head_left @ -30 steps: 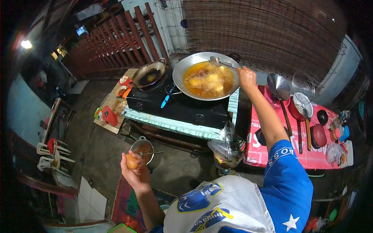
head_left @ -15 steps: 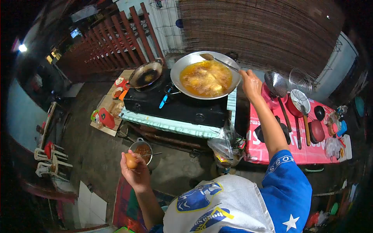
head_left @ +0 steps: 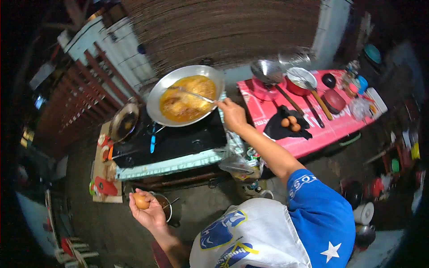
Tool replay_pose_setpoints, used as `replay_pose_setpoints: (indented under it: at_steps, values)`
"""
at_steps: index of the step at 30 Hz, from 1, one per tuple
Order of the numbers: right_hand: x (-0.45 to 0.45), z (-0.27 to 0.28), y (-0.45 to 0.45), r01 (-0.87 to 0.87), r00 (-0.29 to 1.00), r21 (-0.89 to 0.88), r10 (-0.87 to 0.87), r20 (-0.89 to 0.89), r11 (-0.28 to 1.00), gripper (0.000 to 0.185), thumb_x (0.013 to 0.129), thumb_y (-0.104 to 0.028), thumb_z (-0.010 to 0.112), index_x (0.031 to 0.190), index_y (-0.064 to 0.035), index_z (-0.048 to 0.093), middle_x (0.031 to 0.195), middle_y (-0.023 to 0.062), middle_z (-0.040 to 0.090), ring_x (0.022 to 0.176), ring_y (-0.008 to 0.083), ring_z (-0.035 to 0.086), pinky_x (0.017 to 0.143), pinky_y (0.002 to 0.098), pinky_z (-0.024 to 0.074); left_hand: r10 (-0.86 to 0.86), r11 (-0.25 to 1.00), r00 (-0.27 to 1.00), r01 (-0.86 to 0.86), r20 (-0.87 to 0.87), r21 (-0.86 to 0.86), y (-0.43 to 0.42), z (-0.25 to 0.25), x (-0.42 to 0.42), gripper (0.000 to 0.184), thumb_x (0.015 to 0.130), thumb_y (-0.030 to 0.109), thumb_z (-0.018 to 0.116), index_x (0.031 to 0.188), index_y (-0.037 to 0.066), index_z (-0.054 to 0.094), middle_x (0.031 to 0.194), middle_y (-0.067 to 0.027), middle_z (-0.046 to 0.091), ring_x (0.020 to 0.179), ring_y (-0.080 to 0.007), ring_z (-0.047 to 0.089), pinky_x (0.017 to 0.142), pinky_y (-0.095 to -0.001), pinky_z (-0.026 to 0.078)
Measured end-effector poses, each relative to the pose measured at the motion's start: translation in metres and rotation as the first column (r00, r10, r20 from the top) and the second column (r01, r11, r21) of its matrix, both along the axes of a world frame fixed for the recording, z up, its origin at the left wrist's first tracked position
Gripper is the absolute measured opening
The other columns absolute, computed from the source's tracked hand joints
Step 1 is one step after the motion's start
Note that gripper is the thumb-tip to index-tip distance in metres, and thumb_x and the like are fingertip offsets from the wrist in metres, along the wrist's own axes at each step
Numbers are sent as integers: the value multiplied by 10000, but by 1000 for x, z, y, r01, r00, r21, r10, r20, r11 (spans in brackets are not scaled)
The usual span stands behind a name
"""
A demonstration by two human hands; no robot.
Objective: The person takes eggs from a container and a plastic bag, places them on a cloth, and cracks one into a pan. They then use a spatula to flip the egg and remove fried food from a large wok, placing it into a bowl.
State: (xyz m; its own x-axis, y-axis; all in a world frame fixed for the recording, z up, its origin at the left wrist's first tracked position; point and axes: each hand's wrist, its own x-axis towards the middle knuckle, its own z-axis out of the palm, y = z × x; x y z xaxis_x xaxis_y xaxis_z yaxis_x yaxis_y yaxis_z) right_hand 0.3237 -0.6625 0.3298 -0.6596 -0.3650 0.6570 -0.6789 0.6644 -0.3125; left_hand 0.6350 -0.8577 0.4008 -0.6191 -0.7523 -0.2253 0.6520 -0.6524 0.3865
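My left hand (head_left: 153,217) is curled around a brown egg (head_left: 142,200), held low in front of the stove. With my right hand (head_left: 233,116) I grip the handle of a spatula (head_left: 196,94), whose head dips into bubbling oil. That oil fills a large metal wok (head_left: 216,73), where battered, yellowish food (head_left: 183,105) is frying. The wok sits on a black stove (head_left: 192,142). On the pink table to the right, several brown eggs (head_left: 292,121) lie on a black plastic bag (head_left: 275,129).
A smaller dark wok (head_left: 119,119) stands at the stove's left, near a blue-handled tool (head_left: 153,144). Below my left hand is a pot (head_left: 169,209) with a spoon. The pink table (head_left: 263,108) carries ladles, a red pot (head_left: 297,88) and a strainer (head_left: 267,71).
My view has swung to the right, bringing the table eggs into sight. The spatula has gone from the wok's rim down into the oil. My left hand still has the egg.
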Motion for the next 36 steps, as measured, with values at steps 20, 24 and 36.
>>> replay_pose_setpoints:
  at_steps: [20, 24, 36]
  values:
    - [-104, -36, 257, 214, 836, -475, 91, 541, 854, 253, 820, -158, 486, 1045, -53, 528, 780, 88, 588, 721, 167, 557, 686, 292, 444, -306, 948, 951, 299, -50, -104, 69, -3, -111, 207, 813, 145, 540, 990, 40, 522, 965, -104, 529, 791, -161, 519, 581, -210, 435]
    - [-141, -84, 313, 359, 741, -371, -20, 671, 856, 248, 803, -125, 481, 1035, -69, 547, 795, 78, 580, 748, 149, 540, 675, 289, 435, -407, 911, 912, 403, -43, -82, 120, -8, -161, 186, 814, 141, 541, 964, 32, 516, 944, -110, 521, 784, -165, 520, 581, -217, 455]
    - [-171, -121, 302, 285, 640, -458, 189, 745, 842, 397, 804, -372, 460, 1069, -82, 523, 1027, 168, 552, 964, 286, 526, 824, 383, 398, -800, 595, 594, 804, 79, -16, 265, -17, -261, 174, 829, 155, 514, 955, 41, 550, 952, -128, 558, 787, -180, 535, 562, -230, 440]
